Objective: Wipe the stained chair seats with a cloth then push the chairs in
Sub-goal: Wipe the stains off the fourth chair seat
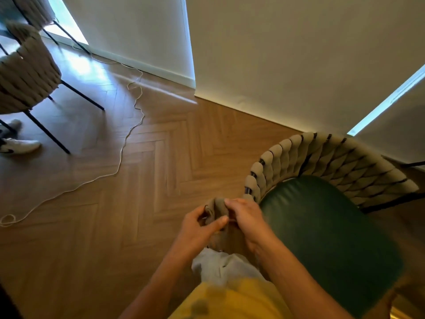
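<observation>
A chair with a dark green seat (322, 231) and a woven beige backrest (322, 162) stands at the lower right. Just left of the seat's front edge, my left hand (197, 229) and my right hand (246, 219) both grip a bunched beige-brown cloth (217, 206). The fingers of each hand curl round the cloth and hide most of it. The cloth hangs above the floor, apart from the seat. No stain shows on the part of the seat that I see.
Two more woven beige chairs (23, 74) with black legs stand at the upper left by a table edge. A white cord (128, 134) trails across the herringbone wood floor (115, 226). Someone's white shoes (20, 145) show at the far left. White walls (276, 54) close the back.
</observation>
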